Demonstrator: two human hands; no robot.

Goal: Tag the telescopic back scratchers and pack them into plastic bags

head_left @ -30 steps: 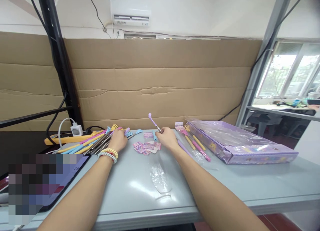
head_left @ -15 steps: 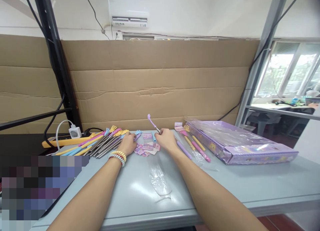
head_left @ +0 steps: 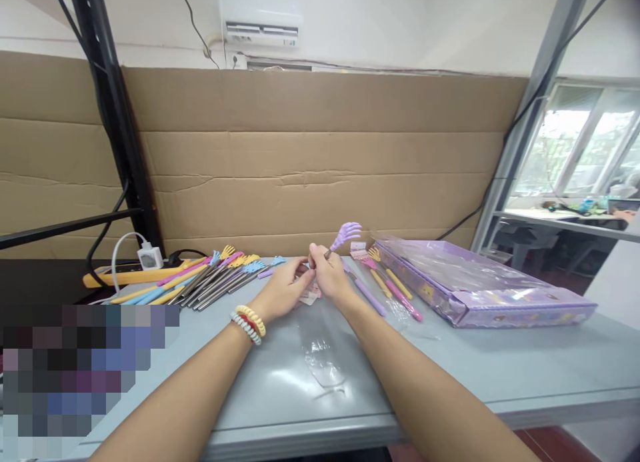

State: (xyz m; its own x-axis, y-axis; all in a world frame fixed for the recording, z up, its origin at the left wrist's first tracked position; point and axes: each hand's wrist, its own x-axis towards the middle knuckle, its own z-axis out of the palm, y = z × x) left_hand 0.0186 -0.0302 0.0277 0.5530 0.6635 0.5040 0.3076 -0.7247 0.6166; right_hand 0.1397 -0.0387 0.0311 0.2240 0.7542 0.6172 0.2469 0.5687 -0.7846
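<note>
My right hand (head_left: 329, 277) is closed around a purple back scratcher (head_left: 345, 235) whose hand-shaped head points up and to the right. My left hand (head_left: 285, 290) sits just left of it, fingers curled over a small pink card (head_left: 311, 292) from the little pile on the table. The two hands touch at the fingertips. A row of colourful back scratchers (head_left: 210, 279) with metal shafts lies to the left. A clear plastic sleeve (head_left: 323, 355) lies on the grey table (head_left: 500, 369) in front of my arms.
A purple flat box (head_left: 475, 289) in plastic wrap lies at the right, with several pink, yellow and purple scratchers (head_left: 385, 285) beside it. A white charger (head_left: 149, 255) and power strip sit at the back left. A cardboard wall (head_left: 320, 162) closes the back. A dark tablet lies at the left.
My left hand moved right from the row of scratchers to the pink cards and met my right hand. The purple scratcher's head swung from pointing left to pointing right.
</note>
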